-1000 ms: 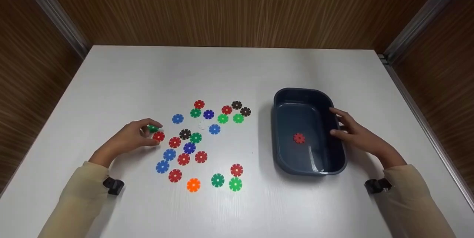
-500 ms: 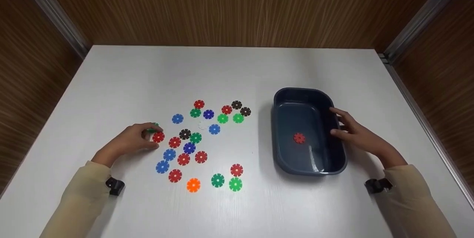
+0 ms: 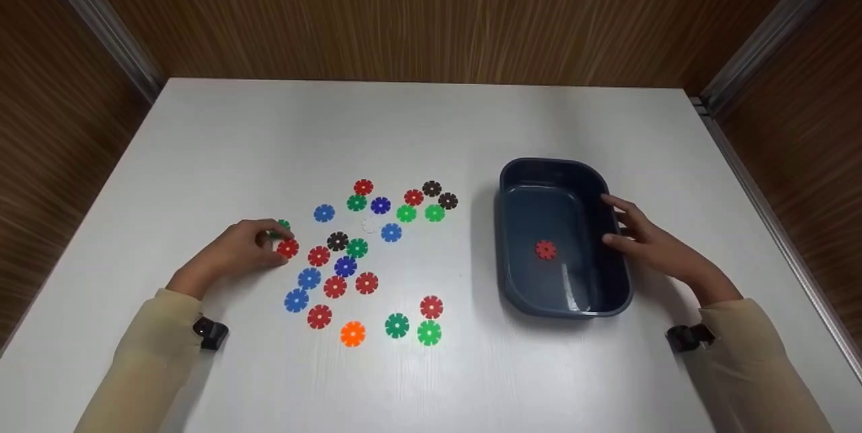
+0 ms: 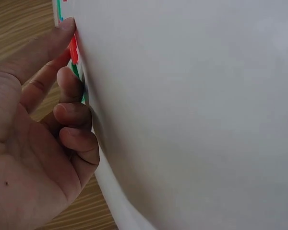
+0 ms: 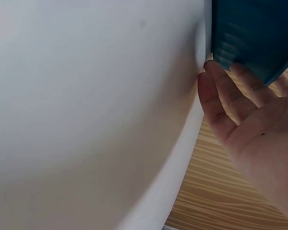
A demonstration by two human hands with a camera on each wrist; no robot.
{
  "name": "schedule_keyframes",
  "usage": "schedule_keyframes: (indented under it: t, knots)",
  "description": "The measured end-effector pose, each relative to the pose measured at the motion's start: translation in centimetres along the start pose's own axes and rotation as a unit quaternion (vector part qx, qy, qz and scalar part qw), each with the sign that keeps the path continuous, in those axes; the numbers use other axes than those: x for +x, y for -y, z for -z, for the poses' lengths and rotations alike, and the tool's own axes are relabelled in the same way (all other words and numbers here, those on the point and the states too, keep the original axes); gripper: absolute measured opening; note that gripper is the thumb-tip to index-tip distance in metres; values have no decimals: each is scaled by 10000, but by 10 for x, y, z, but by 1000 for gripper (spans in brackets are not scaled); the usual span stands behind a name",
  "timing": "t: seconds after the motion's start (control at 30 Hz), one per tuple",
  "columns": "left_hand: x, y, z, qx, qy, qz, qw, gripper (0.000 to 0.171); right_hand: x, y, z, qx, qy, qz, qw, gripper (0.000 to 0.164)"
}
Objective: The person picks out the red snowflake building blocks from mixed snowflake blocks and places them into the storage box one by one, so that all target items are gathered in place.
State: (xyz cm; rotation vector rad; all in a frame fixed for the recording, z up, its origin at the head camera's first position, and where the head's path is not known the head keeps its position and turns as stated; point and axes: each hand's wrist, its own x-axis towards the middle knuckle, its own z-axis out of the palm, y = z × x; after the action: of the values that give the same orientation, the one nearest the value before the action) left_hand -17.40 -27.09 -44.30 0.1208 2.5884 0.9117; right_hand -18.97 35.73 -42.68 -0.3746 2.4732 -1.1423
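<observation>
In the head view, my left hand [image 3: 239,248] is at the left edge of a spread of notched plastic discs. Its thumb and index finger pinch the edges of a red disc [image 3: 287,248]. A green disc [image 3: 283,225] lies partly hidden behind the index finger. The left wrist view shows the other fingers curled in near the tabletop. On the right, my right hand [image 3: 656,251] holds the side of a dark blue plastic tub [image 3: 506,264]. Its thumb and index fingertip reach over the rim, other fingers lie against the outer wall. One red disc [image 3: 545,250] lies inside.
Several discs are scattered left of the tub, among them an orange disc [image 3: 353,334], a black disc [image 3: 338,241] and a faint white disc [image 3: 370,225]. All rest on a white table [image 3: 404,130]. Wood-grain panels [image 3: 431,15] stand behind and at both sides.
The thumb and index finger of my left hand have drawn in on the red disc; the green disc behind has shifted slightly and lies flatter. My right hand and the tub stay put.
</observation>
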Motion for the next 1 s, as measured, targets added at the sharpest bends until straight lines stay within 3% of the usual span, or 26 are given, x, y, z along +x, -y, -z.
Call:
schedule_keyframes:
  t: [0.67, 0.83, 1.0]
  knots:
    - [2, -14, 0, 52, -153, -195, 9997, 27, 0, 2, 2, -199, -53, 89, 9997, 70]
    - [2, -17, 3, -108, -162, -218, 9996, 21, 0, 2, 1, -226, -76, 108, 9997, 69]
    - [3, -20, 4, -574, -99, -175, 9982, 21, -1, 4, -1, -145, -36, 100, 9998, 69]
